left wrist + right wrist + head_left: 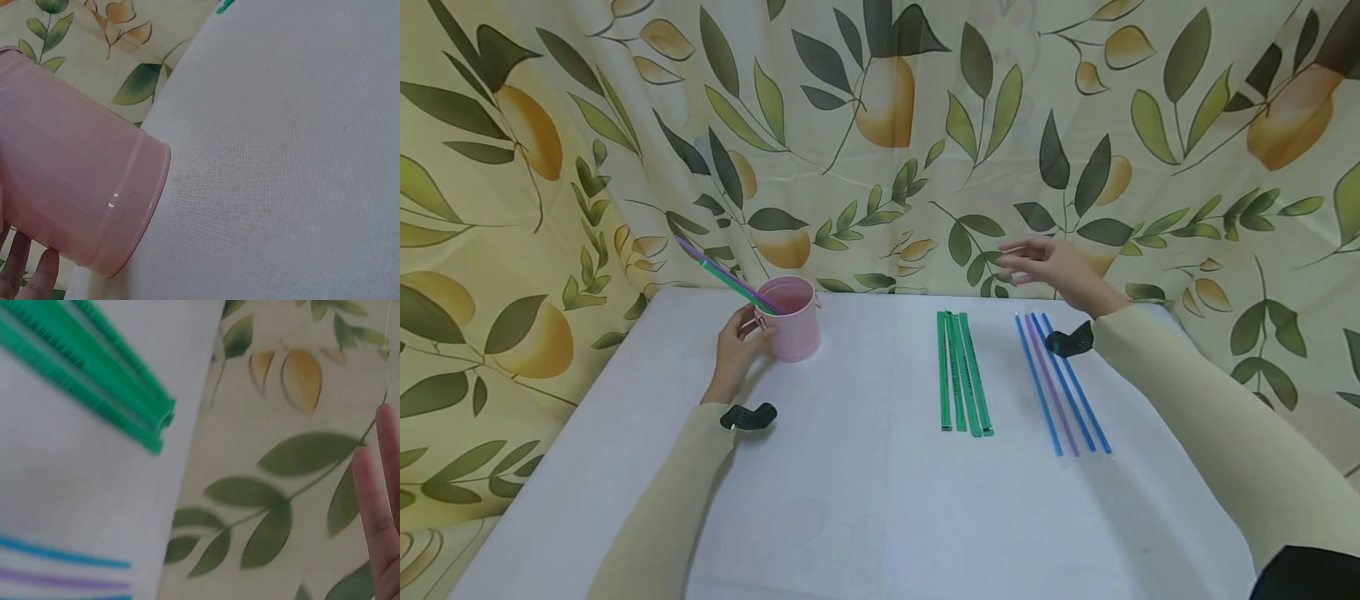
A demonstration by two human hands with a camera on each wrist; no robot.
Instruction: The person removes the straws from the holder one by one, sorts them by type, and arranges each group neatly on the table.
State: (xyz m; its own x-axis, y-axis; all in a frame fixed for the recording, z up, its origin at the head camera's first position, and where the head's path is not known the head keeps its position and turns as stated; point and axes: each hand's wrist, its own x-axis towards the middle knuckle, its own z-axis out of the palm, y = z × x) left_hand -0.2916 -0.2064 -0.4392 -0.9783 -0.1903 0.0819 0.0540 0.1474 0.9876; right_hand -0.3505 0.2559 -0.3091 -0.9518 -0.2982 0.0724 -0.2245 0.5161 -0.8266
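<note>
A small pink bucket (793, 333) stands at the far left of the white table. My left hand (736, 350) holds its left side, thumb in front; in the left wrist view fingertips (42, 275) show beside the bucket wall. A green stick and a purple stick (706, 257) lean out of the bucket to the left. My right hand (1060, 271) is raised near the table's far edge, fingers extended and holding nothing. Nearest to it lie several thin blue and purple sticks (1043, 385), side by side. Left of these is a row of green flat strips (943, 371), some with dark print.
A white cloth covers the table (865, 483). Behind its far edge hangs a curtain (895, 225) patterned with leaves and fruit. Each sleeve carries a black wrist device, and a dark object (1311, 575) shows at the lower right corner.
</note>
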